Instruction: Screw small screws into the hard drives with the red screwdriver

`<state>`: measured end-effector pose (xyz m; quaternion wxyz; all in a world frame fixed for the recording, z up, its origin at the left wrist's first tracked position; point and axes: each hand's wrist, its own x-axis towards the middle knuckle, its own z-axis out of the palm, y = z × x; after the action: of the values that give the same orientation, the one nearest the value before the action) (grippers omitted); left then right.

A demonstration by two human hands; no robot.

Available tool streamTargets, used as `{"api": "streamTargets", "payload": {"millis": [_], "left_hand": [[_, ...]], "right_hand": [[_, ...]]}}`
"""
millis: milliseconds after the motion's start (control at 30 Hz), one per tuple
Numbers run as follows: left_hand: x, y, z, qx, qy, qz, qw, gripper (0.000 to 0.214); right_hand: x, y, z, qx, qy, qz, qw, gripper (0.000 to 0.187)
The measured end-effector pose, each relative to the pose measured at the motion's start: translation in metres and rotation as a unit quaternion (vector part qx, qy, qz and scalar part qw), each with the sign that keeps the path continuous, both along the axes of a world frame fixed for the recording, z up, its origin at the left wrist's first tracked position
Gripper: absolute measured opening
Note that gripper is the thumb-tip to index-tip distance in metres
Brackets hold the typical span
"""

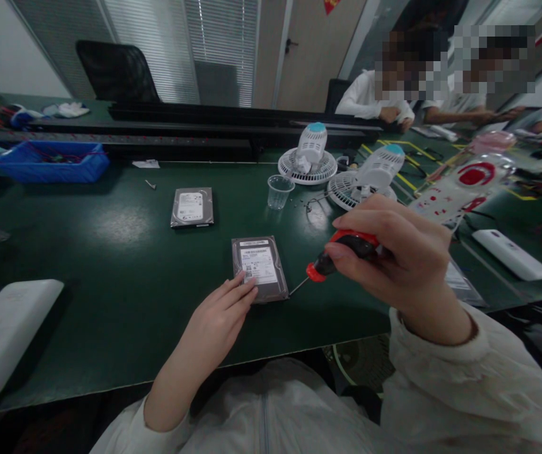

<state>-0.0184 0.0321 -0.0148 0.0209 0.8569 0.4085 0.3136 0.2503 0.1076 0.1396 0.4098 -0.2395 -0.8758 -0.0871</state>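
A grey hard drive (260,267) with a white label lies flat on the dark green table (110,277) in front of me. My left hand (223,310) rests on its near left corner, fingers stretched out flat. My right hand (396,258) is closed round a red and black screwdriver (334,255). The screwdriver's thin metal tip reaches down to the drive's near right corner. A second hard drive (192,207) lies further back, untouched.
A clear plastic cup (279,191) and two small white fans (309,157) stand behind the drives. A blue bin (46,161) sits far left, white boxes at left (0,334) and right (512,254). Other people sit at the far right.
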Motion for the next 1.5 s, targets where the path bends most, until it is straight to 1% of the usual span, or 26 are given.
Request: {"api": "streamTargets", "payload": {"millis": [167,367,600,700,767,833,867,967,1067,1167,1333,1400,1500], "left_hand": [[0.0,0.0,0.001,-0.002,-0.005,0.003,1.0,0.033],[0.0,0.0,-0.001,-0.001,-0.005,0.001,1.0,0.034],[0.0,0.0,-0.002,0.004,-0.001,0.003,1.0,0.033],[0.0,0.0,-0.002,-0.003,-0.011,0.003,1.0,0.035],[-0.001,0.0,-0.002,-0.008,-0.015,0.007,1.0,0.036],[-0.001,-0.001,-0.002,-0.011,-0.017,0.008,1.0,0.036],[-0.001,-0.001,-0.002,-0.013,-0.019,0.007,1.0,0.037],[-0.001,-0.001,-0.002,-0.019,-0.027,0.005,0.999,0.039],[-0.001,-0.001,-0.002,-0.019,-0.034,0.0,0.999,0.039],[-0.001,-0.001,-0.003,-0.02,-0.037,0.001,0.999,0.038],[-0.001,-0.001,-0.003,-0.013,-0.03,0.001,0.999,0.037],[-0.001,-0.001,-0.003,-0.015,-0.029,-0.003,0.999,0.039],[-0.001,0.0,-0.002,-0.011,-0.027,-0.004,1.0,0.039]], "right_hand": [[0.001,0.0,0.0,-0.006,-0.009,-0.015,1.0,0.01],[0.0,-0.003,0.007,0.001,-0.043,0.006,0.999,0.015],[-0.002,-0.004,0.01,-0.046,-0.049,-0.005,0.998,0.015],[-0.001,-0.006,0.017,-0.089,-0.071,0.004,0.994,0.025],[0.001,-0.008,0.023,-0.117,-0.099,0.035,0.988,0.038],[0.003,-0.009,0.028,-0.13,-0.12,0.06,0.982,0.048],[0.004,-0.009,0.03,-0.128,-0.127,0.064,0.982,0.049],[0.005,-0.009,0.031,-0.105,-0.16,0.036,0.981,0.038],[0.004,-0.008,0.03,-0.097,-0.181,0.036,0.978,0.023],[0.004,-0.008,0.031,-0.113,-0.15,0.056,0.981,0.016],[0.008,-0.01,0.035,-0.118,-0.116,0.084,0.983,0.019],[0.013,-0.01,0.033,-0.123,-0.101,0.071,0.985,0.019],[0.026,-0.006,0.021,-0.121,-0.021,0.023,0.992,0.012]]}}
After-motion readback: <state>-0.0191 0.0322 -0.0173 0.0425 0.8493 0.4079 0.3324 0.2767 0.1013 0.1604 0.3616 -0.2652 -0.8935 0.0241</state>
